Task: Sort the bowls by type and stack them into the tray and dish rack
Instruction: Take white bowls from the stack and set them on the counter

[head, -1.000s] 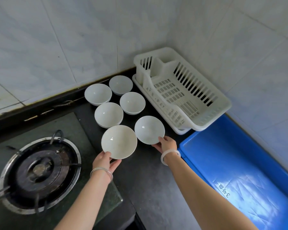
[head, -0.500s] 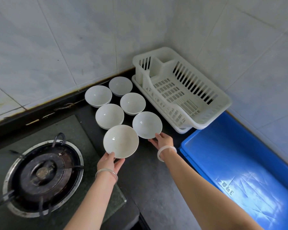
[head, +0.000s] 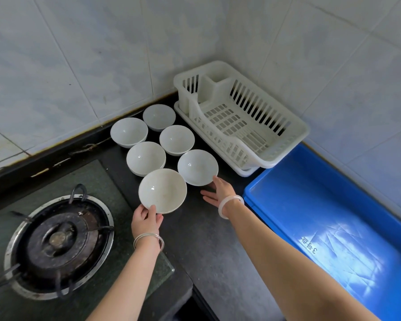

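Several white bowls stand in two rows on the dark counter. My left hand (head: 147,218) grips the near rim of the nearest, widest bowl (head: 162,190), thumb over its edge. My right hand (head: 219,193) holds the near rim of the bowl beside it (head: 197,167), fingers spread underneath. Behind them sit four more bowls (head: 145,158) (head: 177,139) (head: 128,131) (head: 158,117). The empty white dish rack (head: 294,137) stands in the corner. The empty blue tray (head: 287,179) lies to its right.
A gas burner (head: 58,245) on a green glass hob sits at the left. Tiled walls close off the back and right sides. The counter's front edge drops away at the bottom centre.
Both hands have stayed on their bowls. My right hand has slid lower under its bowl's rim with fingers spreading; the two front bowls shifted slightly toward the back.
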`<action>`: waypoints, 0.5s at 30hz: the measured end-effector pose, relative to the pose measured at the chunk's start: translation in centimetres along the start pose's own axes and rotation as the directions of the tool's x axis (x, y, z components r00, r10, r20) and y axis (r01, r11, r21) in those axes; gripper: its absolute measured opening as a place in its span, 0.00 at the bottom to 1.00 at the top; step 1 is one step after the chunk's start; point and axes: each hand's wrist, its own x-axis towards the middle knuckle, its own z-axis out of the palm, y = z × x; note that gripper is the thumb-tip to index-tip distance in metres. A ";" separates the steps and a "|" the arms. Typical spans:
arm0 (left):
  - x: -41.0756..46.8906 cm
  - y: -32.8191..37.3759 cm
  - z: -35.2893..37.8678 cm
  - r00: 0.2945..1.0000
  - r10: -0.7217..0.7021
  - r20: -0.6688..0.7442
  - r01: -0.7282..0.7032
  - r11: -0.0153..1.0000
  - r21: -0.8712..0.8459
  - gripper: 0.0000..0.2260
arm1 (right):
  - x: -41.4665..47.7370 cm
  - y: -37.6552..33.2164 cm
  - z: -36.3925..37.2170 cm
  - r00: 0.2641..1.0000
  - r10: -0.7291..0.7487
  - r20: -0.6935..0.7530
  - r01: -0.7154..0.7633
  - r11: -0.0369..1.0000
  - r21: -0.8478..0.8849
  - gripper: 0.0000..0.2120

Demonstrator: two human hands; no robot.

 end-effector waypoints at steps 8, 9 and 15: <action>-3.3 -2.3 -0.6 0.985 0.146 0.087 -0.166 0.936 0.311 0.22 | -3.5 1.7 -5.3 0.983 -0.183 0.023 0.185 0.968 -0.169 0.16; -4.1 -2.6 -0.7 0.984 0.141 0.110 -0.172 0.914 0.367 0.22 | -4.3 2.1 -6.3 0.976 -0.218 0.021 0.217 0.951 -0.220 0.15; -10.7 -4.7 1.6 0.879 0.144 0.454 -0.411 0.710 0.571 0.15 | -10.9 4.9 -15.1 0.865 -0.499 -0.047 0.379 0.712 -0.591 0.11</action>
